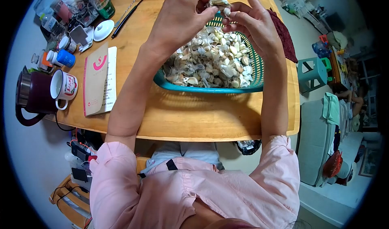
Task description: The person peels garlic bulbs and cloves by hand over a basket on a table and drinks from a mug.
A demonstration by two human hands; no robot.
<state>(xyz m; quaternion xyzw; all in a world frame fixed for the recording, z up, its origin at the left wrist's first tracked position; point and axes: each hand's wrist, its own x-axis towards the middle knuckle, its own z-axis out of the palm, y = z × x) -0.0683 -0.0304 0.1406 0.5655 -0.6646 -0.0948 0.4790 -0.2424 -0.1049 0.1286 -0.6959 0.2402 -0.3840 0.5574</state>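
Note:
My left hand (pixel 178 16) is closed on a partly broken garlic bulb (pixel 219 1), gripping it between thumb and fingers above the basket. My right hand (pixel 256 24) faces it from the other side, its index finger raised and its other fingertips around a small garlic clove (pixel 227 12) at the bulb's lower edge. Below both hands sits a green plastic basket (pixel 202 89) with slotted walls. Loose garlic cloves (pixel 219 55) and papery skins fill it. My hands and forearms hide parts of the basket's far rim and left side.
The basket stands on a wooden table (pixel 194 115). To the left lie a booklet (pixel 95 83), an enamel mug (pixel 64 87), a dark kettle (pixel 36 93), a white lid (pixel 103 30) and several jars. A dark red cloth (pixel 283 34) hangs at the right edge, near a green stool (pixel 313 75).

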